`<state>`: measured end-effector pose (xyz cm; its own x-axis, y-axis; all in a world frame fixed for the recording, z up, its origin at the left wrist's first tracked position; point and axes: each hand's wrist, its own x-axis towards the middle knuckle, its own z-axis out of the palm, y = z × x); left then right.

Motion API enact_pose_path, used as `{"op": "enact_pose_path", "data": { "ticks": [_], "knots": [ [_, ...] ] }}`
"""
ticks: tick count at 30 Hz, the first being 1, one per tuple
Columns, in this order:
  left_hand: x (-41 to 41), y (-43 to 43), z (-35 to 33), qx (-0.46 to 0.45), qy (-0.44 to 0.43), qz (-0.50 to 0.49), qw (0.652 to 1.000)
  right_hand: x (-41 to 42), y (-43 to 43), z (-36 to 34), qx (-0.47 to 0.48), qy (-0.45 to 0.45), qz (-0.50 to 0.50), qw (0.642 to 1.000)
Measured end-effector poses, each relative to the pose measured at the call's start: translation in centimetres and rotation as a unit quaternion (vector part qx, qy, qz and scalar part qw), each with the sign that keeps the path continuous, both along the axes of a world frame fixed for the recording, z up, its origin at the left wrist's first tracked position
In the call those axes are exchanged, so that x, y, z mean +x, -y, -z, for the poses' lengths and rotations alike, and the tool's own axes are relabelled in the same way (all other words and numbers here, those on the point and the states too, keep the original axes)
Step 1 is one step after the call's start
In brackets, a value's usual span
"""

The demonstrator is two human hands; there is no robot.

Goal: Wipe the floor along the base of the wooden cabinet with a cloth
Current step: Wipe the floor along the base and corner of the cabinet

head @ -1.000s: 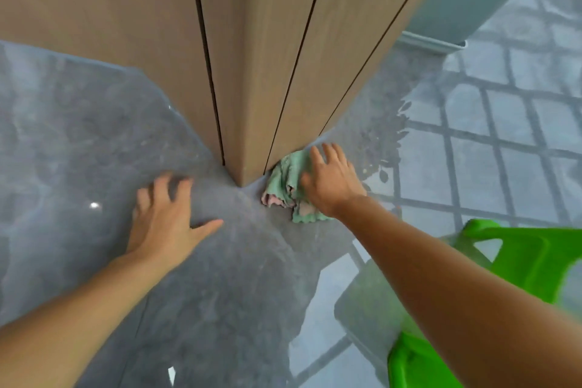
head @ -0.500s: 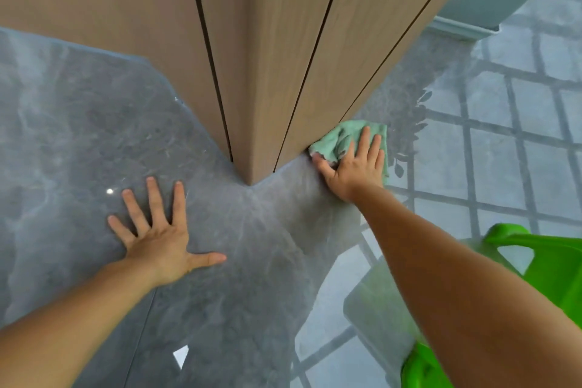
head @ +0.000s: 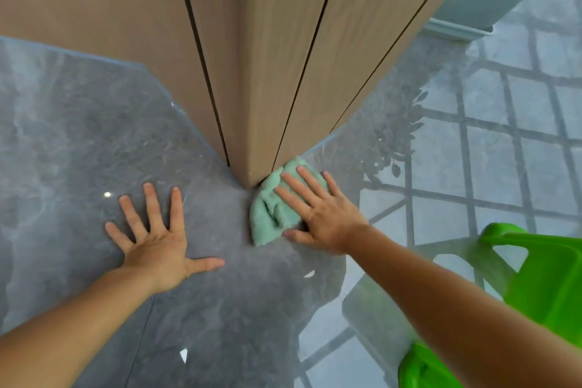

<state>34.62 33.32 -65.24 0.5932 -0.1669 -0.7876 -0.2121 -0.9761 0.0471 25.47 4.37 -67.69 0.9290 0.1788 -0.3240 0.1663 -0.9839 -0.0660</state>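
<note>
R hand (head: 324, 214) is lying flat w/ fingers spread, palm pressing down on the green cloth (head: 274, 211), not gripping it. Cloth is bunching out past the fingertips & thumb side, its far edge touching the wooden cabinet (head: 283, 57) corner where it's meeting the grey floor (head: 78, 135). L hand (head: 157, 242) is resting open on bare floor beside it, holding nothing. Green plastic chair (head: 548, 277) is sitting behind the R forearm.
</note>
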Motion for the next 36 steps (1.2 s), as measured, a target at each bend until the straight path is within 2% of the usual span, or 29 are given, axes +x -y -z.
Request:
{"op": "enact_pose_path", "data": {
  "ticks": [3,6,8,11,14,16,18,20,22,24,26,28,29,31,33,34,36],
  "knots": [
    [0.1,0.0,0.2,0.002,0.008,-0.005,1.0,2.0,6.4,-0.4,-0.059,-0.029,0.118,0.991],
    [0.0,0.0,0.2,0.0,-0.004,-0.004,1.0,3.5,9.4,-0.6,-0.041,-0.047,0.348,0.935],
    [0.1,-0.1,0.1,-0.002,-0.009,-0.006,1.0,4.4,9.2,-1.0,-0.059,-0.073,0.404,0.91],
    [0.2,-0.2,0.0,-0.019,-0.004,-0.01,1.0,4.5,2.9,-1.4,-0.068,-0.078,0.393,0.914],
    [0.1,-0.4,0.2,-0.033,-0.003,-0.006,0.999,2.2,-9.3,-0.5,0.03,-0.053,0.322,0.945],
    [0.1,-0.6,0.9,-0.041,0.017,-0.007,0.999,1.4,-16.1,-0.2,0.094,-0.043,0.306,0.947],
    [0.1,-0.6,1.6,-0.035,0.044,-0.023,0.998,1.4,-19.4,-0.3,0.114,-0.047,0.288,0.95],
    [0.1,-0.6,2.1,-0.037,0.051,-0.036,0.997,1.2,-19.3,-0.8,0.121,-0.068,0.262,0.955],
    [-0.1,-0.5,2.2,-0.051,0.054,-0.012,0.997,0.0,-17.1,-1.1,0.105,-0.052,0.211,0.971],
    [0.0,-1.4,2.2,-0.076,0.058,0.022,0.995,-1.4,-13.7,-1.0,0.058,-0.031,0.117,0.991],
    [0.3,-3.1,2.2,-0.104,0.09,0.065,0.988,-2.4,-10.2,-0.8,0.012,-0.036,0.079,0.996],
    [1.6,-5.6,2.3,-0.119,0.142,0.057,0.981,-2.4,-7.9,-0.9,-0.01,-0.048,0.151,0.987],
    [2.7,-7.0,2.5,-0.122,0.182,0.017,0.976,-2.1,-7.4,-1.0,-0.006,-0.055,0.217,0.975],
    [5.5,-10.2,2.8,-0.103,0.253,-0.111,0.955,-1.0,-7.8,-1.2,-0.003,-0.055,0.336,0.94],
    [7.9,-13.5,3.1,-0.09,0.281,-0.247,0.923,0.1,-10.2,-1.3,-0.016,-0.054,0.419,0.906],
    [8.5,-14.9,3.3,-0.094,0.284,-0.289,0.909,0.6,-11.9,-1.2,-0.014,-0.054,0.447,0.893],
    [8.4,-16.1,4.0,-0.094,0.299,-0.296,0.902,1.4,-16.3,-0.8,-0.006,-0.061,0.458,0.887]
  ]
}}
